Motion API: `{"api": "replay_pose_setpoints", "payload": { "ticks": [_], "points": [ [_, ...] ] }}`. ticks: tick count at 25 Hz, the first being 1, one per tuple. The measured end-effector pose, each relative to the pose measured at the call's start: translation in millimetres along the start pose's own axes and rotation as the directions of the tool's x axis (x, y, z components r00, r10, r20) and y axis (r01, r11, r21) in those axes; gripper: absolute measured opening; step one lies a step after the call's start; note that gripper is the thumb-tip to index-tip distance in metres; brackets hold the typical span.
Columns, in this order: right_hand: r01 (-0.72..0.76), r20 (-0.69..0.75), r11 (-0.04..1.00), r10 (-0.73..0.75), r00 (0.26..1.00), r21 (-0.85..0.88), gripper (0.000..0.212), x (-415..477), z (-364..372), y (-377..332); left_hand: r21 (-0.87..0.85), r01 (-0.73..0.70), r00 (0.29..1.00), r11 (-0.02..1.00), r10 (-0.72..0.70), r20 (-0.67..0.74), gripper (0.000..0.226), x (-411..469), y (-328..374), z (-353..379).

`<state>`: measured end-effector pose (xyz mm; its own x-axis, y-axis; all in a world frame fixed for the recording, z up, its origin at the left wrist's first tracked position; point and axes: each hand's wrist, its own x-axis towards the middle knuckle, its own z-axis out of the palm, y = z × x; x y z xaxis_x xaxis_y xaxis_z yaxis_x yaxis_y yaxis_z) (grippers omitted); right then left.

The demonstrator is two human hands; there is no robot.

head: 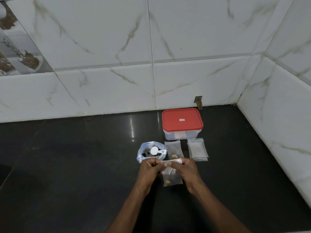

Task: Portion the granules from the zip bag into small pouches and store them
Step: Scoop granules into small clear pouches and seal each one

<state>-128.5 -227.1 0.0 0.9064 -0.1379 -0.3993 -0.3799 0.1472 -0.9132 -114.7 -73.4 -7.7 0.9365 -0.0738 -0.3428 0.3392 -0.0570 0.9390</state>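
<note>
Both hands (168, 167) hold pouch (172, 178) upright, mouth up.

Zip bag (148, 153) holds the scoop (155, 151), left of two pouches (173, 149) (197, 148); container (182, 123) behind them

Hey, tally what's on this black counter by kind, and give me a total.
Small pouches with contents: 2, one held by the left hand and right hand at, one lying at
Stack of empty pouches: 1 (number of pouches in it unclear)
Zip bag: 1
White scoop: 1
Red-lidded container: 1
Total: 6
</note>
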Motion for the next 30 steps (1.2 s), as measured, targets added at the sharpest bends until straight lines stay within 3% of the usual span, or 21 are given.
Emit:
{"api": "replay_pose_setpoints", "payload": {
  "ticks": [5, 9, 11, 14, 23, 27, 30],
  "points": [
    [-0.033, 0.018, 0.997, 0.032, 0.999, 0.069, 0.007, 2, -6, -2, -0.105, 0.058, 0.994, 0.993, -0.067, -0.084, 0.010, 3, -1, 0],
    [0.040, 0.046, 0.999, -0.041, 0.998, 0.030, 0.007, 2, -1, -7, -0.211, 0.081, 0.996, 0.974, -0.085, -0.007, 0.018, 1, 1, 13],
    [0.038, 0.042, 0.999, -0.039, 0.998, 0.025, 0.007, 2, 0, -9, -0.233, 0.071, 0.996, 0.970, -0.081, -0.032, 0.019, 0, 3, 19],
    [0.047, 0.048, 0.999, -0.047, 0.998, 0.005, 0.008, 4, -1, -8, -0.242, 0.068, 0.994, 0.968, -0.086, -0.061, 0.005, 0, 5, 22],
    [0.084, 0.036, 0.994, -0.086, 0.996, 0.068, 0.006, 4, -10, -10, -0.256, 0.122, 0.992, 0.959, -0.126, -0.002, 0.022, 4, 10, 14],
    [0.099, -0.055, 0.988, -0.106, 0.993, -0.121, 0.012, 8, -4, -1, -0.128, 0.108, 0.992, 0.986, -0.116, -0.054, 0.015, 4, 11, 26],
    [0.081, -0.006, 0.971, -0.085, 0.996, -0.224, 0.016, 6, -3, 4, -0.075, 0.098, 0.992, 0.992, -0.104, -0.074, 0.013, 1, 9, 35]
  ]
}}
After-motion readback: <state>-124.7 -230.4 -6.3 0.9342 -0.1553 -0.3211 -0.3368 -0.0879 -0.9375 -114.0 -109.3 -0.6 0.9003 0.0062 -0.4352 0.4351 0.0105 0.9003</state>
